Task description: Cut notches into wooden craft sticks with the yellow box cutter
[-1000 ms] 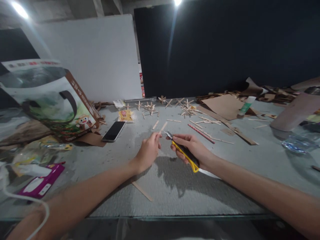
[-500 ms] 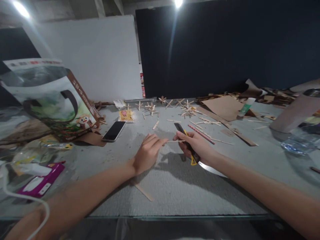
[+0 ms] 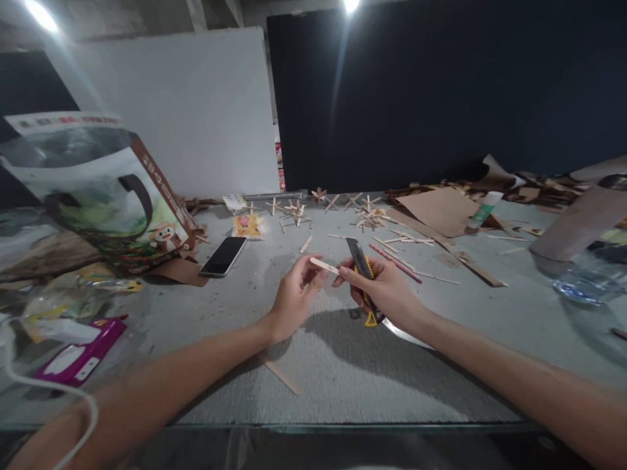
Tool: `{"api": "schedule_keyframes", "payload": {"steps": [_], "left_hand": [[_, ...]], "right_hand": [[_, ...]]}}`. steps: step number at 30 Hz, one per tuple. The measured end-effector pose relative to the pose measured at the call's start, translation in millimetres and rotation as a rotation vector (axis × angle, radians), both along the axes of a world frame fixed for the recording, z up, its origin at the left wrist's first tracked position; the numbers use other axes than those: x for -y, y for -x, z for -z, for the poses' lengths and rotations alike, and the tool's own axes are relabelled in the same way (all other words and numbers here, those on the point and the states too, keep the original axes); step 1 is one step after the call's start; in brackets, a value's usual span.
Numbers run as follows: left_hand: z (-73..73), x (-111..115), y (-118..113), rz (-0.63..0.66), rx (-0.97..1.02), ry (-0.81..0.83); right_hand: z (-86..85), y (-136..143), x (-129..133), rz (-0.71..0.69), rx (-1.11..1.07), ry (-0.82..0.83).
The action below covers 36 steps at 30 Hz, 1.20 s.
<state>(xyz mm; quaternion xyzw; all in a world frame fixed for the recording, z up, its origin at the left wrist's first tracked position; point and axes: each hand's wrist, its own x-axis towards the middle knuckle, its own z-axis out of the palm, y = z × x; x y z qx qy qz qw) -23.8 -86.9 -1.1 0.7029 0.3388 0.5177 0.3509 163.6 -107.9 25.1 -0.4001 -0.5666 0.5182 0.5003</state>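
Between my two hands is a short flat wooden stick [image 3: 324,265]. The fingers of my left hand [image 3: 297,295] are closed round its left end. My right hand [image 3: 382,287] pinches the other end between thumb and fingertip. That same hand is also wrapped round a black and yellow utility knife [image 3: 361,261], whose dark end points up and away. Near my left forearm a loose wooden stick [image 3: 283,376] lies on the grey table [image 3: 372,385]. Another short stick [image 3: 306,245] rests just beyond my left hand.
A phone [image 3: 224,256] and a large printed bag [image 3: 112,202] stand left, above a purple device [image 3: 81,352]. Crossed sticks [image 3: 295,212], a red striped straw [image 3: 396,263], cardboard [image 3: 434,210] and a glue stick [image 3: 484,210] lie farther back and right.
The stick has turned so that its flat face shows and its left end is raised. My left fingers have shifted round it, and the knife has tilted a little more upright.
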Motion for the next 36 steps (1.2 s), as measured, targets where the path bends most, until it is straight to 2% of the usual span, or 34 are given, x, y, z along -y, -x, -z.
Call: {"api": "schedule_keyframes", "payload": {"steps": [4, 10, 13, 16, 18, 22, 26, 30, 36], "left_hand": [[-4.6, 6, -3, 0.051, -0.024, -0.048], [-4.8, 8, -6, 0.030, 0.072, -0.029], [-5.5, 7, -7, 0.009, 0.124, 0.031], [-5.2, 7, -8, 0.087, 0.123, 0.142], [-4.6, 8, -8, 0.119, 0.086, 0.174], [-5.5, 12, -7, 0.103, -0.024, 0.164], [-7.3, 13, -5, 0.080, -0.034, 0.132], [-4.3, 11, -2, 0.059, -0.036, 0.068], [-3.1, 10, -1, 0.010, -0.099, 0.015]], "right_hand": [[5.0, 5, 4, 0.015, 0.010, -0.051], [5.1, 6, 9, 0.002, 0.100, -0.102], [5.1, 2, 8, 0.083, 0.192, -0.177], [7.0, -1, 5, 0.147, 0.241, -0.258], [8.5, -1, 3, 0.142, 0.255, -0.263], [8.7, 0, 5, 0.092, 0.258, -0.221], [3.4, 0, 11, 0.007, 0.256, -0.187], [-0.6, -2, 14, -0.013, 0.438, -0.295], [3.4, -3, 11, 0.027, 0.627, -0.429]]}}
